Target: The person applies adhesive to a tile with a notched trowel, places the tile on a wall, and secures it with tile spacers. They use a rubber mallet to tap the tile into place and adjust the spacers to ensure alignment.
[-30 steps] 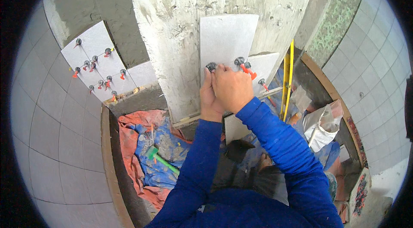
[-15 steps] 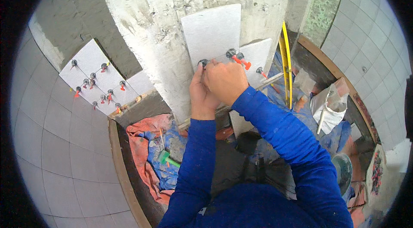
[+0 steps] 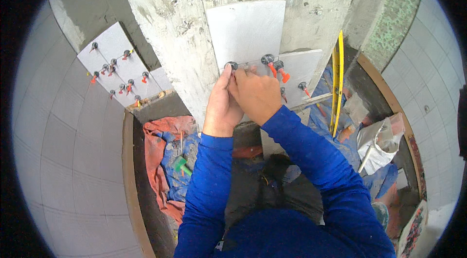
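Observation:
A pale tile (image 3: 247, 32) sits upright against a rough concrete column, above a second pale tile (image 3: 307, 67). At the upper tile's lower left corner is the round black base of a tile leveler (image 3: 232, 65). My left hand (image 3: 220, 107) pinches it, thumb at the disc's edge. My right hand (image 3: 261, 93) is closed against the left one, its curled fingers on the same tile leveler and hiding its handle. To the right, tile levelers with red handles (image 3: 271, 66) grip the joint between the tiles. Another red-handled tile leveler (image 3: 304, 88) sits lower right.
A yellow spirit level (image 3: 339, 83) leans upright right of the column. Left stands a tiled section (image 3: 114, 53) with several levelers. A green-headed mallet (image 3: 182, 165) lies on a blue and orange tarp (image 3: 154, 160). A white bag (image 3: 382, 141) stands at right.
The view has shifted slightly closer to the column. Both hands stay at the same tile leveler; the right hand has turned a little and shows its knuckles more.

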Action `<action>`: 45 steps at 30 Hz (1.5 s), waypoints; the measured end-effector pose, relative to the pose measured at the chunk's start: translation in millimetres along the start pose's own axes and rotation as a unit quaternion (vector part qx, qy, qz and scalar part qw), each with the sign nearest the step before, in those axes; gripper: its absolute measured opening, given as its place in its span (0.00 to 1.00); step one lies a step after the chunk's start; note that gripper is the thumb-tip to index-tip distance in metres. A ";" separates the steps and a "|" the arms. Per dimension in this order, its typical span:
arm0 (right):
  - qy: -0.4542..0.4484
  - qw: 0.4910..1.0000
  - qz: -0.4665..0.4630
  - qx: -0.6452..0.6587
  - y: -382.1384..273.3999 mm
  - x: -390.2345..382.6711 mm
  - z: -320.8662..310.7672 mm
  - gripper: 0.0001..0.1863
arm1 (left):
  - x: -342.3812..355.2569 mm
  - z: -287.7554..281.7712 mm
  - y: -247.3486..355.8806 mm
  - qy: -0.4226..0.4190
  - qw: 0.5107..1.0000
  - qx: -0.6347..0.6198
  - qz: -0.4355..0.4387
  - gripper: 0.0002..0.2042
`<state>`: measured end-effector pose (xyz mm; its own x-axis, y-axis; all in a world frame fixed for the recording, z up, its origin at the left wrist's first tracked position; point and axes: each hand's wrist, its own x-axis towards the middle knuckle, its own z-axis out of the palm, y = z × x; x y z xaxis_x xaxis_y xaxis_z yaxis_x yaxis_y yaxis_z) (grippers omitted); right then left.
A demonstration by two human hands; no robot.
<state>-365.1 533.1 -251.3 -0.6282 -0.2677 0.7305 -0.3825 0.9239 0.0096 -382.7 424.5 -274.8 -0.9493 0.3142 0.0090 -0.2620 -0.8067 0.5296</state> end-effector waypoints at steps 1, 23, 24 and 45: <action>0.012 1.000 -0.008 -0.002 0.8 -0.4 2.4 0.06 | 1.9 -0.1 -1.1 -0.019 1.000 0.002 0.005 0.19; 0.045 0.989 0.088 0.109 61.7 -21.8 -53.1 0.20 | -20.1 -7.9 -70.3 -0.008 0.998 0.032 0.047 0.21; 0.009 0.990 0.096 0.103 66.9 -21.1 -50.0 0.20 | -12.9 -3.2 -78.1 0.015 0.996 0.062 0.059 0.19; -0.005 0.995 0.076 0.067 73.5 -18.4 -20.9 0.11 | 54.3 38.2 -57.7 0.032 0.997 0.062 0.023 0.10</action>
<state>-367.5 611.6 -249.7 -0.6922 -0.1321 0.7096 -0.3697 0.9092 -0.1915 -412.5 507.3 -272.4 -0.9700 0.2425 -0.0173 -0.1987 -0.7499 0.6310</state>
